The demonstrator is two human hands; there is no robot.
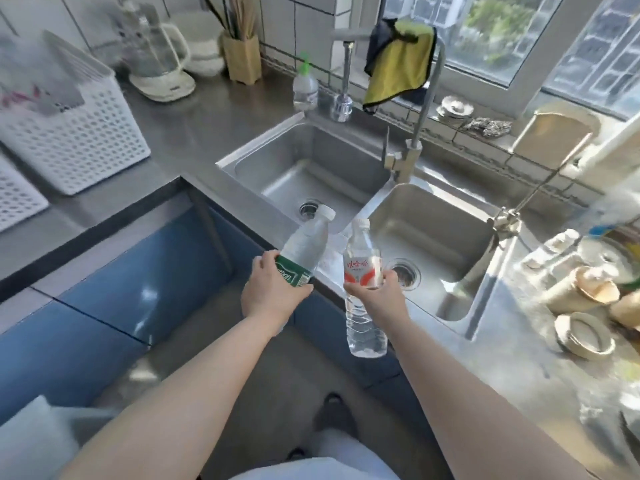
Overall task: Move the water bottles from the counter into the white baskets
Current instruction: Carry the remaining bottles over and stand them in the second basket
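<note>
- Bottles: two in hand, both off the counter, held in the air in front of the sink edge
- left hand (268,296) wrapped round the green-label bottle (304,249) at its label; fingers curled over it; bottle tilted, white cap pointing up and away to the right; its base hidden behind the hand
- right hand (375,294) grips the red-label bottle (362,271) at the label, thumb and fingers round it; bottle near upright, cap up, clear lower half hanging below the hand
- the two bottles close together, caps apart, not touching as far as I can see
- white basket (83,143) far to the left of the left hand, on the counter (180,133); something flat and blurred sticks out of its top, can't tell what
- second white basket (17,195) at the left edge, just beside the first, only partly in frame
- double sink (311,174) just beyond both hands; right basin sits past the right hand
- tap (412,143) beyond the hands, between the basins; yellow cloth (398,64) draped over its top
- soap bottle (305,85) with green pump behind the left basin
- kettle (159,57) well beyond the left hand, near the wall
- paper cups (585,292) lying to the right of the right hand; that side blurred
</note>
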